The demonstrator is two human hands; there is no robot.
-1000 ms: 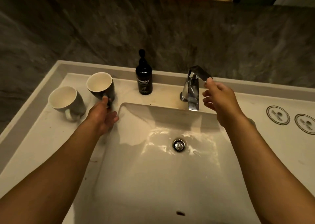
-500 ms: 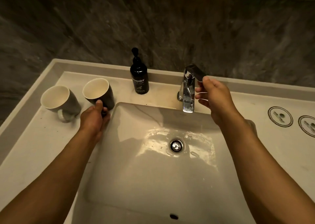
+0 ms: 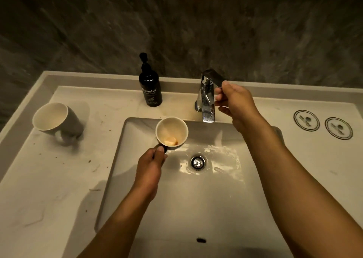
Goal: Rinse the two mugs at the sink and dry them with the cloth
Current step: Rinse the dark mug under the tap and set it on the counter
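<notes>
One dark mug (image 3: pixel 171 133) is being held by its handle in the closed left hand (image 3: pixel 152 164), over the sink (image 3: pixel 206 208). The tap lever (image 3: pixel 213 78) is being gripped by the right hand (image 3: pixel 234 100), but no water is being seen yet. The other mug (image 3: pixel 57 121) is being left on the surface (image 3: pixel 49 179), so both rinsing and drying are judged still to be done, and no cloth is being seen.

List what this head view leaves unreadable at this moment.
- Drying cloth: not in the head view at all.
- Held mug: handle covered by the left hand.
- Water flow: none discernible at the faucet spout.
- Lever grip: mostly covered by the right hand.
- Round coasters: print too small.
</notes>
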